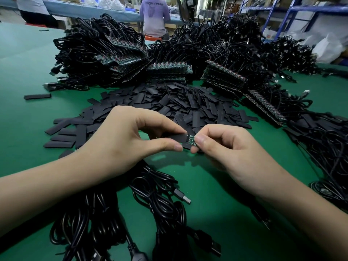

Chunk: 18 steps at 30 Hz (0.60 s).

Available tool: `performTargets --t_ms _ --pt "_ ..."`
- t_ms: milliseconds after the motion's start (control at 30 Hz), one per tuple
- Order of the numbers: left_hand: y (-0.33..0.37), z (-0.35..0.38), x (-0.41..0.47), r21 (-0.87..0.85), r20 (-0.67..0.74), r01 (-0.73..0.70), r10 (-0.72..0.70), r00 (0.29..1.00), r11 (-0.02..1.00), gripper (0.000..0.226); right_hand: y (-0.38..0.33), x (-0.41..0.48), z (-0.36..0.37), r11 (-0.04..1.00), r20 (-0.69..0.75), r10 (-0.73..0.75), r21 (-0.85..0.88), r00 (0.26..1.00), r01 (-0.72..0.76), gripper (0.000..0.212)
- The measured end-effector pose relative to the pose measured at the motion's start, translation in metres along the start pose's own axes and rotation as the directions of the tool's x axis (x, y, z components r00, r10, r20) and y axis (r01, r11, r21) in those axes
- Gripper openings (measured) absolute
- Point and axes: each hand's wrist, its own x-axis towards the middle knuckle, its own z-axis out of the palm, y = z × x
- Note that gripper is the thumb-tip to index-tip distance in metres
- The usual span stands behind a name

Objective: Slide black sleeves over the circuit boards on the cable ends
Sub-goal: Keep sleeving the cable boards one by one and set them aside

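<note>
My left hand pinches a flat black sleeve between thumb and forefinger, just above the green table. My right hand pinches a small green circuit board by its right end. The board's left end sits at or just inside the sleeve's open mouth. The board's cable is hidden under my right hand. A loose heap of black sleeves lies directly behind my hands.
Large piles of black cables with rows of circuit boards stand across the back of the green table. Coiled USB cables lie under my forearms, more cables at the right. A person in purple sits beyond.
</note>
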Motion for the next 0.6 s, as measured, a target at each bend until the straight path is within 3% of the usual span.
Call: performTargets --t_ms 100,200,367,500,600 --pt "0.0025 -0.0006 -0.0012 0.172 0.008 -0.114 0.115 0.993 0.978 0.029 -0.0015 -0.0006 0.0021 0.989 -0.041 0.001 -0.150 0.999 -0.007 0.031" --pt "0.0042 -0.0001 -0.0025 0.248 0.023 -0.176 0.176 0.984 0.953 0.028 -0.0031 -0.0011 0.0034 0.981 -0.060 0.006 -0.193 0.998 -0.017 0.028" --pt "0.0048 0.0004 -0.0035 0.256 0.041 -0.187 0.183 0.982 0.948 0.028 -0.0027 -0.0022 0.0009 0.988 -0.011 0.032 -0.150 0.999 -0.033 0.026" --pt "0.0041 -0.0003 -0.0037 0.159 0.006 -0.100 0.100 0.995 0.982 0.026 -0.0036 -0.0019 0.0056 0.977 -0.037 -0.011 -0.213 0.999 0.003 0.024" --pt "0.0061 -0.0003 -0.0031 0.198 0.060 -0.160 0.151 0.987 0.967 0.025 0.0000 -0.0009 0.0036 0.992 0.005 0.024 -0.123 1.000 -0.023 0.028"
